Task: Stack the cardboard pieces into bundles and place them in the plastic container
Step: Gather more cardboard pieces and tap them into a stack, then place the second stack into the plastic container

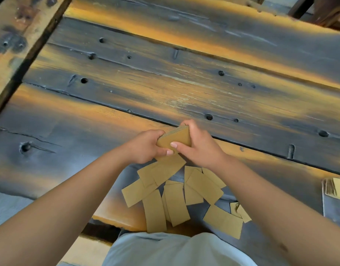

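Bundle: a thick stack of cardboard pieces, squared up, sits just below the centre of the frame, lifted off the wood between both hands; its layered edge faces up and to the left.
Left hand: the left hand grips the bundle's left end, fingers curled over the far side and thumb pressed along the near lower edge.
Right hand: the right hand clamps the right end, fingers wrapped over the top far corner and thumb laid flat on the front face.
Loose pieces: more tan cardboard pieces lie scattered flat below the hands, in the lower centre of the frame, many overlapping, fanned out at different angles; one reaches up under the left hand's thumb.
Plastic container: a clear plastic container is cut off by the right edge of the frame, lower right, well apart from the hands.
Container contents: a bundle of cardboard lies in its upper part, layered edges facing left; how much more it holds cannot be told, as the frame crops it.
Table: a worn plank table, dark grey with orange streaks and bolt holes, fills most of the frame.
Beam: a lighter wooden beam crosses the upper left corner diagonally.
Person: pale clothing shows at the bottom centre, between the forearms.
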The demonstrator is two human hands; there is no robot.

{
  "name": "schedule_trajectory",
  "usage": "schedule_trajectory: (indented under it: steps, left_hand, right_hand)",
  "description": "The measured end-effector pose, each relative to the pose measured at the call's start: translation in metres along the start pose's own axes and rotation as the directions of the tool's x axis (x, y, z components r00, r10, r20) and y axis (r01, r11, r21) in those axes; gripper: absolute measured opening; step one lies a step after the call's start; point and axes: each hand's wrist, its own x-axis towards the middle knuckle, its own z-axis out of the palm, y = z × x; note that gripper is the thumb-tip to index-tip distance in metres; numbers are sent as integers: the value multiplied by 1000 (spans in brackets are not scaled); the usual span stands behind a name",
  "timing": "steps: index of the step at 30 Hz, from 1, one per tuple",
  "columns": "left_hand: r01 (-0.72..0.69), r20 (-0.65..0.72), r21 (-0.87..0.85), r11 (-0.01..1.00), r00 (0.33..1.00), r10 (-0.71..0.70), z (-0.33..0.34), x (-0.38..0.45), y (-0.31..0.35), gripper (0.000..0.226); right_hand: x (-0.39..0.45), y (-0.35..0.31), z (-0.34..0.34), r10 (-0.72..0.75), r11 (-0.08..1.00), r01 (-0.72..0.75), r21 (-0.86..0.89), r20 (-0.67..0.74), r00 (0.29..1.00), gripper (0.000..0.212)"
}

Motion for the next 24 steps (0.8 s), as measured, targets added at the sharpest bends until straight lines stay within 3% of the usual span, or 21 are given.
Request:
schedule_trajectory:
  steps: [4,7,8,10,12,13,15,16,19,21,24]
  left_hand:
    - [62,168,-135,989,985,-39,30,-7,39,14]
    - [79,189,-156,985,981,-49,45,-11,58,17]
    - [49,165,-64,997,986,-38,56,-10,69,20]
    - [-42,59,344,938,998,24,82,-4,93,37]
    - [-121,-26,751,649,977,212,114,1,117,69]
    - [-179,11,823,539,954,300,135,3,132,86]
    - [-301,137,833,465,926,353,169,9,153,104]
    - [-344,188,824,450,915,356,188,13,162,102]
    - [-431,257,791,435,879,402,243,27,188,67]
    - [-478,290,740,473,862,416,276,35,207,54]
    - [-498,303,675,544,859,412,327,49,240,52]
  right_hand:
    - [-52,6,-27,39,989,-28,146,-70,997,51]
    - [-73,10,-33,191,902,-147,406,-72,979,36]
    - [-85,17,-38,251,863,-179,472,-95,963,30]
    - [-111,33,-49,346,820,-218,529,-155,925,23]
    - [-143,50,-60,426,792,-244,560,-220,877,21]
    - [-163,61,-68,469,767,-245,593,-257,845,21]
    - [-194,77,-80,526,684,-194,703,-291,799,19]
    - [-211,85,-86,548,636,-160,755,-297,782,19]
    - [-259,107,-107,629,549,-135,825,-302,716,24]
    - [-289,121,-119,690,480,-69,875,-327,646,28]
    - [-332,141,-131,772,250,151,956,-291,566,40]
